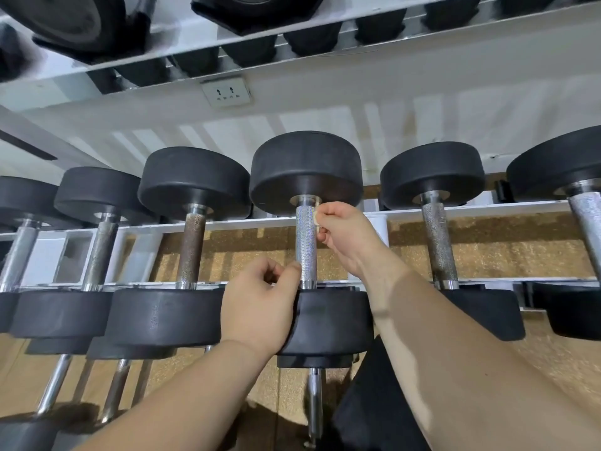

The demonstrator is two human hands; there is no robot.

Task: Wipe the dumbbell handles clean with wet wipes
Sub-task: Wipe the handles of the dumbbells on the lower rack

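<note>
Squarely in the middle, on the rack's middle tier: shiny knurled dumbbell handle (pixel 306 245), running front to back between two round black heads and bridging the white rack rails (pixel 471 210). Pinched against its right side, just under the far head, a small crumpled wet wipe (pixel 316 222), whitish and mostly hidden by the right hand (pixel 344 234), fingers curled tight around it. Lower down, left hand (pixel 260 297) lying across the near head and covering part of it, fingers curled in, thumb tip touching the handle's left side near the bottom collar; contents of that curl, if any, impossible to tell. Just to the left, a neighbouring dumbbell with a rusty brown handle (pixel 190 252); just to the right, another with a dull grey handle (pixel 439 245); more of the same along the row both ways. Overhead, white upper shelf (pixel 175 32) loaded with black heads, and a wall socket (pixel 227 92) just beneath it. Below, chrome handle (pixel 314 405) of a lower tier, with both forearms crossing in front of that tier. Behind everything, speckled tan floor (pixel 487 255).
</note>
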